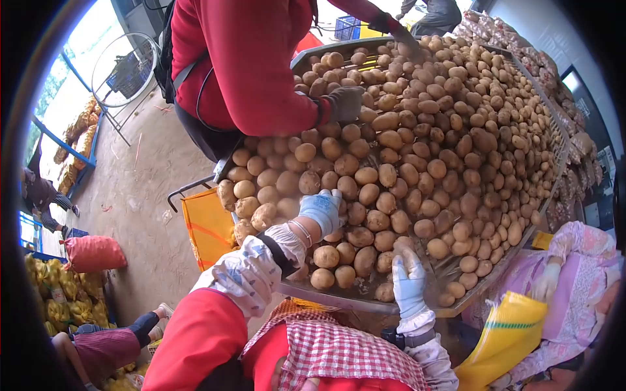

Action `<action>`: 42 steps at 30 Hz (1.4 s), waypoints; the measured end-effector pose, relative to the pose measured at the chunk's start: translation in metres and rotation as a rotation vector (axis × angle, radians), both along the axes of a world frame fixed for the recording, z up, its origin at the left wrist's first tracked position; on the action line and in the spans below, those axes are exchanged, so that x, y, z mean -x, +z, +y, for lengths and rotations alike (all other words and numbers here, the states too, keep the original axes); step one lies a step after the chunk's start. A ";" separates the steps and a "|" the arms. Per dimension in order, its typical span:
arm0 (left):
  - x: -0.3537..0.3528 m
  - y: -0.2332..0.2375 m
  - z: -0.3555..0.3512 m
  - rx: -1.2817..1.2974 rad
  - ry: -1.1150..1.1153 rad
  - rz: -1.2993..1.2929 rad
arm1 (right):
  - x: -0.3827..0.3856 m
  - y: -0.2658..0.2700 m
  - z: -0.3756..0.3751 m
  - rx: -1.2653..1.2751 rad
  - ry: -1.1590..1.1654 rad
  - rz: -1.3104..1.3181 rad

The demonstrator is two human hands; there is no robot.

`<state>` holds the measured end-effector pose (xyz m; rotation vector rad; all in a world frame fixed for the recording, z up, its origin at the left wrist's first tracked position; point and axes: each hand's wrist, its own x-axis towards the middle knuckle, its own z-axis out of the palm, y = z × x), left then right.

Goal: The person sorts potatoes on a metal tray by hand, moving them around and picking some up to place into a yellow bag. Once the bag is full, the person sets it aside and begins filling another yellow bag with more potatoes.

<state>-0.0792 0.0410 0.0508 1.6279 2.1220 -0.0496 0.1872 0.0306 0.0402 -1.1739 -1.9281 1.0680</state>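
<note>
Many loose brown potatoes [366, 175] cover a metal-framed sorting table [339, 300]. My left hand [321, 212], in a white and blue glove, lies over the potatoes near the table's left part, fingers stretched out and touching them. Low at the near edge, my right hand [409, 287] wears a similar glove. Its fingers are closed around a potato [404, 244], partly hidden by them. Bare slats show just right of this hand.
Across the table, a person in a red top [254, 72] handles potatoes with dark gloves. At right, another person [580, 274] is by a yellow sack [512, 326]. An orange sack [208, 225] hangs at the table's left end. A red sack [94, 253] lies on the floor.
</note>
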 end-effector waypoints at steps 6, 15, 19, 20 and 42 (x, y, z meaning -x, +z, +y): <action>0.025 -0.027 0.005 -0.237 0.446 -0.834 | 0.027 0.015 0.009 0.676 -0.040 0.441; -0.006 -0.028 -0.066 -0.499 -0.069 -0.019 | 0.037 0.014 0.030 0.944 -0.001 0.764; 0.008 -0.030 -0.098 -0.445 -0.275 -0.164 | 0.027 0.014 0.032 1.167 -0.334 0.995; 0.015 -0.017 -0.094 -0.351 -0.370 -0.252 | 0.029 0.017 0.030 1.036 -0.303 0.964; 0.153 -0.026 0.130 -0.561 -0.024 0.040 | 0.043 -0.019 0.037 0.708 -0.212 0.568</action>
